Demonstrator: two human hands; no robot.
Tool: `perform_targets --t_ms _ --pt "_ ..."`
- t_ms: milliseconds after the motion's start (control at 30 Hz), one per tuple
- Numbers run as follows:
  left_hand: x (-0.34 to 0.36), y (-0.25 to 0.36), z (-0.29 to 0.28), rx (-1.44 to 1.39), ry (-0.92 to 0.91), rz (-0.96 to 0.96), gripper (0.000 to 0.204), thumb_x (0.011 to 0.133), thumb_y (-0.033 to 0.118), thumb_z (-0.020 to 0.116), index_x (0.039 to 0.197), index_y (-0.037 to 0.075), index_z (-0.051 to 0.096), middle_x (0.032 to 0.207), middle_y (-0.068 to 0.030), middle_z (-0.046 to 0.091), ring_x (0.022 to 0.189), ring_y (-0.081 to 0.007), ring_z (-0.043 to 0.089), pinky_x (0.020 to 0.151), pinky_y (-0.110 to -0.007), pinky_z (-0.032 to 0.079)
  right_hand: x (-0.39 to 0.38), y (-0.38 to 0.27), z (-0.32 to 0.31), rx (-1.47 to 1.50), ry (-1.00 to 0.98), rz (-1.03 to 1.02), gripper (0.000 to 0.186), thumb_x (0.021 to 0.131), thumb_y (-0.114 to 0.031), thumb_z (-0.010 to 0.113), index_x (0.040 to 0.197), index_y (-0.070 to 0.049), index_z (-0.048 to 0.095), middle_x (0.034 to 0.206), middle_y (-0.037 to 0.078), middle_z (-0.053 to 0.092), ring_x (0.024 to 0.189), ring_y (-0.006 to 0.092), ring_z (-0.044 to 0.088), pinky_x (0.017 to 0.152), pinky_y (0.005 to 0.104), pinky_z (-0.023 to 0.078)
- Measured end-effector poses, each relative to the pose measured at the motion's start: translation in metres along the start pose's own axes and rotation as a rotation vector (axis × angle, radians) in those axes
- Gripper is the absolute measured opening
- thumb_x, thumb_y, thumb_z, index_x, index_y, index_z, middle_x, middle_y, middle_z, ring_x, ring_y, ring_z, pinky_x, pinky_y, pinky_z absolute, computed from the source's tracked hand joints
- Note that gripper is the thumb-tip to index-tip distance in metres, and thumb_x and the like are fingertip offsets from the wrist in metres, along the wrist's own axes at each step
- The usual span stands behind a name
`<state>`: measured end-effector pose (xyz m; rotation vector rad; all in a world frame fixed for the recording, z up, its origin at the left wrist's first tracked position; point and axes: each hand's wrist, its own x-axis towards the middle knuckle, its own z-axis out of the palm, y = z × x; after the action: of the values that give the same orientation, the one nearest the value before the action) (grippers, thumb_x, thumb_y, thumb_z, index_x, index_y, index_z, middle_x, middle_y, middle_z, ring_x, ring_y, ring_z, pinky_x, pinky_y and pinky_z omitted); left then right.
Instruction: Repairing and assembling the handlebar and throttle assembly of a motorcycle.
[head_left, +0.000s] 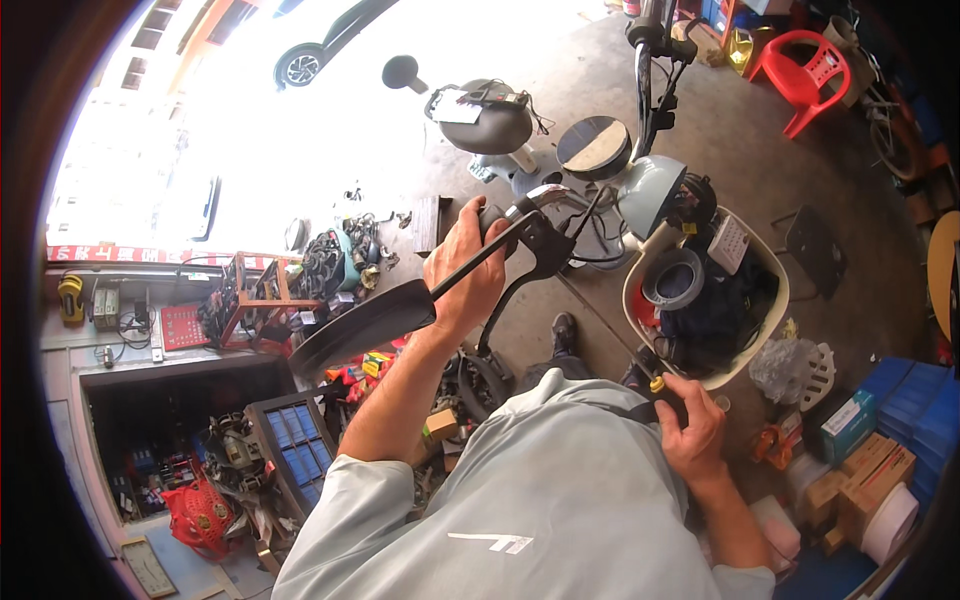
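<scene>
My left hand (pixel 468 275) is wrapped round the dark grip at the end of a scooter's handlebar (pixel 545 195). A black brake lever and housing (pixel 548 245) sit just right of it. The dark rear-view mirror (pixel 365 325) stands out to the left, its stem crossing in front of my left hand. My right hand (pixel 692 428) is lower right, fingers closed at the yellow-and-black handle end of a long thin screwdriver (pixel 606 322). The shaft slants up and left toward the lever housing; whether its tip touches there I cannot tell.
The scooter's grey headlamp shell (pixel 650 195) and a cream basket (pixel 775 300) with dark cloth and a ring-shaped part lie right. Another scooter (pixel 485 125) stands ahead. A red chair (pixel 805 80) is far right. Boxes (pixel 875 465) stack near right; a cluttered workbench (pixel 140 350) is left.
</scene>
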<state>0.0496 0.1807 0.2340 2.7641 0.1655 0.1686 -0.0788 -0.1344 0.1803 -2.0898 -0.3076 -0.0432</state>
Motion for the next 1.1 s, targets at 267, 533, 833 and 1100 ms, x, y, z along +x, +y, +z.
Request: perform_targets --t_ms 267,533,833,1100 --pt "-0.0001 -0.0007 0.0050 -0.006 0.037 -0.021 0.043 0.105 0.037 0.045 0.136 0.008 0.050 0.105 -0.0221 0.070 0.099 -0.0443 0.066 0.084 -0.052 0.049 -0.0005 -0.0018 0.0019 0.127 0.007 0.110 0.028 0.082 0.002 0.070 0.110 0.002 0.066 0.095 0.019 0.070 0.088 0.0373 0.070 0.076 0.0400 0.055" --pt "0.0002 -0.0027 0.0053 0.010 0.030 -0.003 0.044 0.103 0.034 0.050 0.135 0.004 0.050 0.106 -0.0232 0.069 0.096 -0.0427 0.066 0.081 -0.050 0.051 -0.0008 -0.0029 0.0016 0.209 -0.011 0.192 0.027 0.082 0.003 0.069 0.109 0.003 0.066 0.101 0.020 0.072 0.094 0.0357 0.071 0.084 0.0385 0.055" --pt "0.0003 -0.0032 0.0051 0.005 0.034 -0.005 0.044 0.102 0.035 0.051 0.134 0.005 0.051 0.105 -0.0226 0.070 0.096 -0.0421 0.067 0.080 -0.050 0.051 -0.0006 -0.0015 -0.0017 0.249 -0.055 0.265 0.026 0.083 0.002 0.069 0.108 0.004 0.066 0.104 0.020 0.072 0.098 0.0329 0.071 0.088 0.0368 0.054" --pt "0.0004 -0.0010 0.0038 0.004 0.023 -0.030 0.043 0.102 0.035 0.052 0.133 0.006 0.052 0.102 -0.0220 0.070 0.095 -0.0420 0.067 0.080 -0.050 0.051 -0.0046 0.0026 0.0043 0.474 -0.077 0.504 0.025 0.085 0.002 0.068 0.109 0.005 0.066 0.101 0.014 0.073 0.096 0.0186 0.069 0.088 0.0309 0.052"
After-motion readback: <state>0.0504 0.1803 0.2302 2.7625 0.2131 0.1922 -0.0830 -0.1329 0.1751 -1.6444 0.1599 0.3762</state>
